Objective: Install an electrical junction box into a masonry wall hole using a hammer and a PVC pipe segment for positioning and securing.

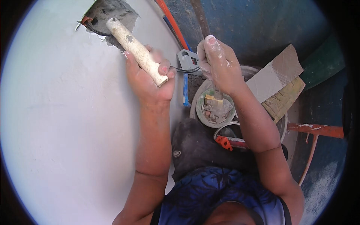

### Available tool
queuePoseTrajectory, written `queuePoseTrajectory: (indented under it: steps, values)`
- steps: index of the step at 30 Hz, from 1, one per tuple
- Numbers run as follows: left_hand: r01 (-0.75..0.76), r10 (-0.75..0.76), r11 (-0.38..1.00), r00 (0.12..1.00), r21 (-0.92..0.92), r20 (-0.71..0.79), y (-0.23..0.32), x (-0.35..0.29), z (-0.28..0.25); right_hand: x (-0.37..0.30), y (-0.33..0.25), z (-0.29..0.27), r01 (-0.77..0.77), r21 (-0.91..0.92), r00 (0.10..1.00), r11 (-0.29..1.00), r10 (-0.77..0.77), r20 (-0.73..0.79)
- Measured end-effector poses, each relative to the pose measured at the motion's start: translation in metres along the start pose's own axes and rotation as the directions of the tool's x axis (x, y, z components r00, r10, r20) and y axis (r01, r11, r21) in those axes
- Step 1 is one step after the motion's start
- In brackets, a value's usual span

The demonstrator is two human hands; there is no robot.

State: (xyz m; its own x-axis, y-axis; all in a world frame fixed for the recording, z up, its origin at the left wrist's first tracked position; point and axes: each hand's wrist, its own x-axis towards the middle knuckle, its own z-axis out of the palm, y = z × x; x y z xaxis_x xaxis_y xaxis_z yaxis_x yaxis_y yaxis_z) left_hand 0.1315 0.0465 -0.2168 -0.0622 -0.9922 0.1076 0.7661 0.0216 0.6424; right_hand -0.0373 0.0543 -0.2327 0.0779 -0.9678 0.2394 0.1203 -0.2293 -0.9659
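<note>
In the head view, your left hand (152, 77) grasped a pale pipe (134, 48), its upper end over the open hole (105, 11) in the wall (67, 112), contact unclear; your right hand (221, 63) clenched a dark rod (200, 18). The wall looked smoothed, but the hole was unfilled, wires (98, 33) showing.

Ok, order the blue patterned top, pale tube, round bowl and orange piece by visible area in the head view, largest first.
1. Blue patterned top
2. Pale tube and round bowl: too alike to rank, the tube being partly covered
3. Orange piece
</note>
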Motion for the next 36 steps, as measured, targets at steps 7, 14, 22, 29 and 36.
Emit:
queuePoseTrajectory:
  steps: [7,14,22,29,36]
  values:
    - [0.044,-0.041,0.992,0.999,-0.118,0.034,0.004,-0.001,0.001,0.056,-0.01,0.042,0.251,-0.16,0.968,0.955,-0.253,0.008]
    - [0.047,-0.047,0.991,0.999,-0.128,0.005,0.006,0.001,0.011,0.07,-0.003,0.044,0.389,-0.291,0.913,0.874,-0.408,-0.002]
    - [0.094,-0.086,0.985,0.995,-0.144,0.06,0.006,0.001,0.001,0.06,-0.036,0.036,0.235,-0.457,0.969,0.858,-0.244,0.041]
    - [0.048,-0.041,0.986,0.998,-0.162,0.05,0.01,0.001,0.009,0.056,-0.033,0.026,0.386,-0.091,0.916,0.918,-0.393,-0.079]
    - [0.053,-0.043,0.984,0.997,-0.169,0.06,0.014,0.001,0.011,0.056,-0.04,0.018,0.562,-0.696,0.677,0.446,-0.732,0.078]
